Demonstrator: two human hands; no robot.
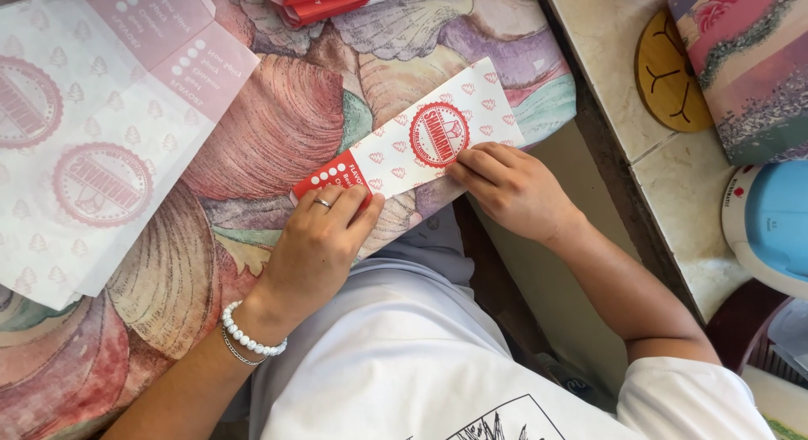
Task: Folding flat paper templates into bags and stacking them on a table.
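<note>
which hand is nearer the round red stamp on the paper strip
Right. The right hand presses the white-and-red paper strip just below the round red stamp; the left hand holds the strip's red end, farther off.

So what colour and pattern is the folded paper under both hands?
The folded paper is white with small red motifs, a round red emblem and a red end panel; the head view shows it best.

A: Pkg under the hands?
B: Folded paper sleeve, long rectangle, white w/ small red motifs, round red seal at centre, solid red end panel.
A: Others?
B: Flat sheets upper left, white w/ pale pink seals and panels. Red-white folded stack at top edge.
</note>
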